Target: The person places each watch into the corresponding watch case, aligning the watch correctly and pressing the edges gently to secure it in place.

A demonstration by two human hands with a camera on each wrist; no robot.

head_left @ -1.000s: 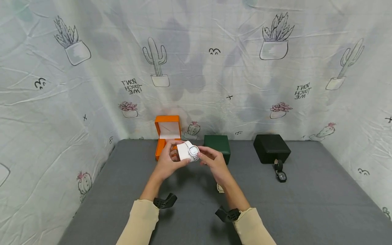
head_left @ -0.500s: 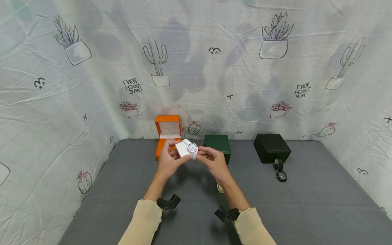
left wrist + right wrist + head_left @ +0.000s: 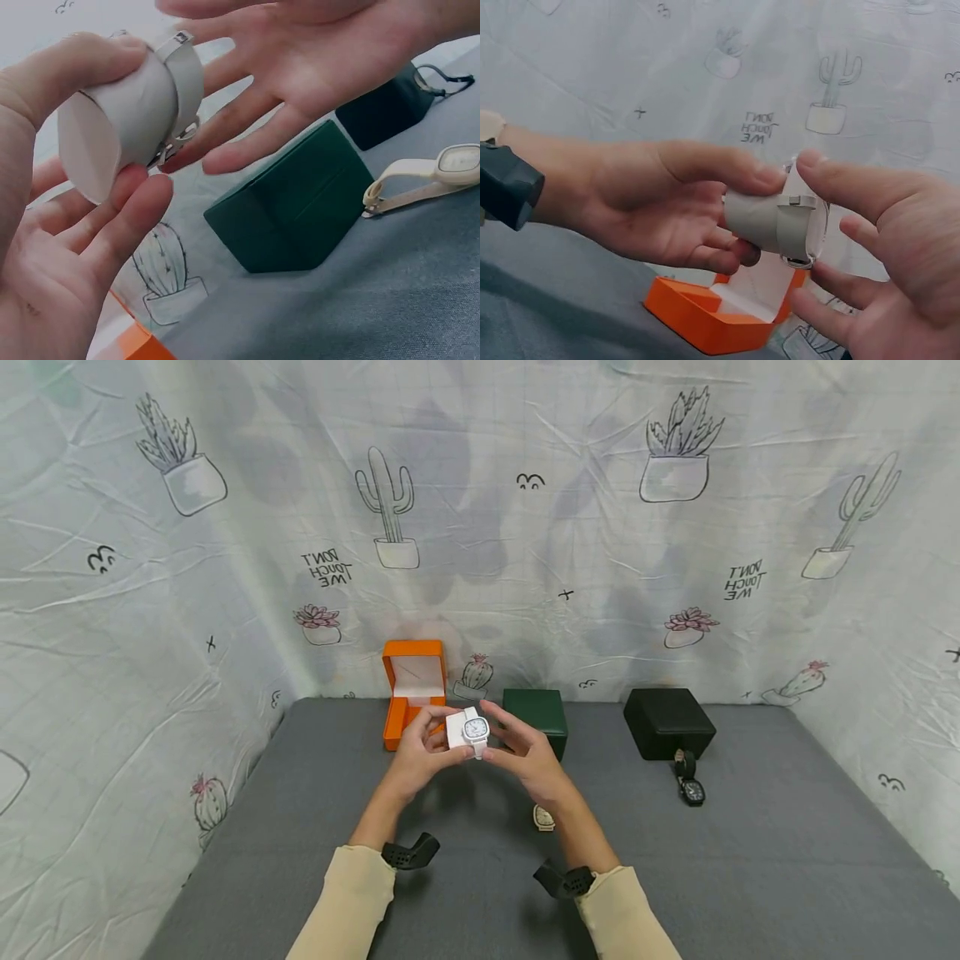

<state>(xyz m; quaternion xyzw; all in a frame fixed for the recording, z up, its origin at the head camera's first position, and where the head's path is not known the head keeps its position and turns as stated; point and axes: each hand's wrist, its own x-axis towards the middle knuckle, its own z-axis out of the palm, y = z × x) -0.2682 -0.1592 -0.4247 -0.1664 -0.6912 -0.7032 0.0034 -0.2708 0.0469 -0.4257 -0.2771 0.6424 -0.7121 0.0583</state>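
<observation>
My left hand [image 3: 420, 753] grips a white watch cushion [image 3: 142, 101] between thumb and fingers, above the table in the head view. Around the cushion's right end runs a white wristwatch [image 3: 476, 728] with a squarish face; its strap [image 3: 187, 79] and buckle show in the left wrist view. Close by on the right, my right hand [image 3: 531, 762] has its fingers spread and fairly straight. In the right wrist view its thumb and fingertips [image 3: 810, 161] are at the watch's edge; whether they touch it I cannot tell.
Behind my hands stands an open orange box [image 3: 414, 650] with a white-lined lid. A shut green box [image 3: 536, 710] and a black box [image 3: 667, 720] stand along the back. A cream watch [image 3: 543, 818] and a black watch [image 3: 690, 789] lie on the grey table [image 3: 750, 877].
The right fingers have straightened and spread away from the watch. The cushion and watch have moved slightly right, and the watch face has turned more upright. My left hand keeps its hold.
</observation>
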